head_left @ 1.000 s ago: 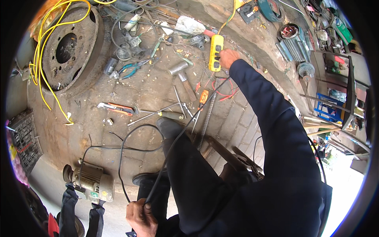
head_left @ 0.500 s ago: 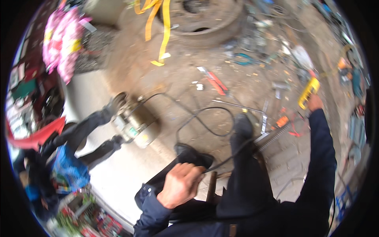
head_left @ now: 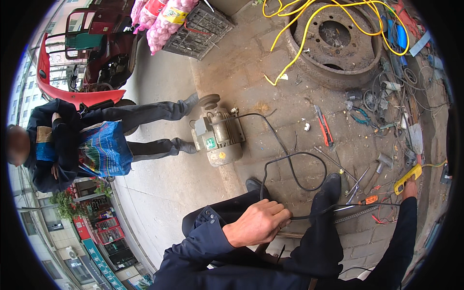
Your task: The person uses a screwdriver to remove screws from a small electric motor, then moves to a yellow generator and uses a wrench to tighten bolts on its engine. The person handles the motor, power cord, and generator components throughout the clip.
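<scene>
My left hand (head_left: 258, 222) is closed round a black cable (head_left: 311, 217) above my lap and legs. The cable loops across the pavement toward an electric motor (head_left: 221, 140) with a dark pulley on top. At the far right my right hand (head_left: 410, 188) grips a yellow power strip (head_left: 405, 181), its fingertips partly hidden. Near that hand lie an orange-handled tool (head_left: 368, 200), a hammer (head_left: 384, 162) and some thin metal tools. A red utility knife (head_left: 325, 128) lies between the motor and the scattered tools.
A person (head_left: 53, 145) with a blue woven bag (head_left: 104, 147) stands at left beside the motor, before a red vehicle (head_left: 79, 94). A rusty wheel rim (head_left: 309, 58) with yellow cable is at top right. Pink sacks (head_left: 166, 19) rest by a dark crate (head_left: 198, 36); shopfronts (head_left: 104, 232) are lower left.
My head has turned left, so the ground items shifted rightward and the standing person came fully into view. My left hand has risen with the cable; my right hand stays at the power strip.
</scene>
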A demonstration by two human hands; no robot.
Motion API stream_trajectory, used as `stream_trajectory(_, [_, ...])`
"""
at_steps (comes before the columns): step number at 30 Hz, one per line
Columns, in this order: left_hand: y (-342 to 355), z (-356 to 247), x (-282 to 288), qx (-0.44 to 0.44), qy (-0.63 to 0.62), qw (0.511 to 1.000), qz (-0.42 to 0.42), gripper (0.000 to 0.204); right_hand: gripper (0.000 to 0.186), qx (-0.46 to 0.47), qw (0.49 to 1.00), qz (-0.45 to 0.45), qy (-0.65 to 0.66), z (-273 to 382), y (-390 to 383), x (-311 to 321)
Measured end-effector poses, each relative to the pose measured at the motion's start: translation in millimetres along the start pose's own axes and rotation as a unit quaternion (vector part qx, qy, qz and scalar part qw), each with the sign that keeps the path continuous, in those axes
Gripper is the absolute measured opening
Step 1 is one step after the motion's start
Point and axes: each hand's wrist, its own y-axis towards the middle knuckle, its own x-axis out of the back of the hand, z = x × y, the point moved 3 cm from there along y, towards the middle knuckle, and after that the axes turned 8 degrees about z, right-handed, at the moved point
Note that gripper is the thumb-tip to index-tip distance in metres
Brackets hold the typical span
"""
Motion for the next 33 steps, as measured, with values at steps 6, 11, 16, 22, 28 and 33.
stream_trajectory(6, [-2, -1, 1, -0.006, -0.019, 1.000, -0.011, 0.012, 0.045, 0.092, 0.992, -0.054, 0.071, -21, 1, 9])
stream_trajectory(11, [-5, 0, 8, 0.003, -0.009, 0.998, -0.054, 0.012, 0.043, -0.117, 0.983, 0.028, 0.140, -4, -11, 74])
stream_trajectory(16, [-23, -10, 61, 0.024, -0.076, 0.976, -0.201, 0.013, 0.019, -0.083, 0.860, -0.016, 0.504, 104, -36, 233])
stream_trajectory(22, [-118, -54, 158, -0.034, -0.343, 0.869, -0.354, 0.022, 0.013, 0.224, 0.730, -0.070, 0.641, 265, -142, 454])
stream_trajectory(28, [-197, -120, 229, -0.092, -0.165, 0.923, -0.336, 0.029, 0.027, 0.547, 0.648, -0.233, 0.476, 441, -332, 614])
stream_trajectory(33, [-252, -137, 257, -0.110, -0.080, 0.932, -0.337, 0.030, 0.028, 0.689, 0.548, -0.404, 0.249, 558, -454, 663])
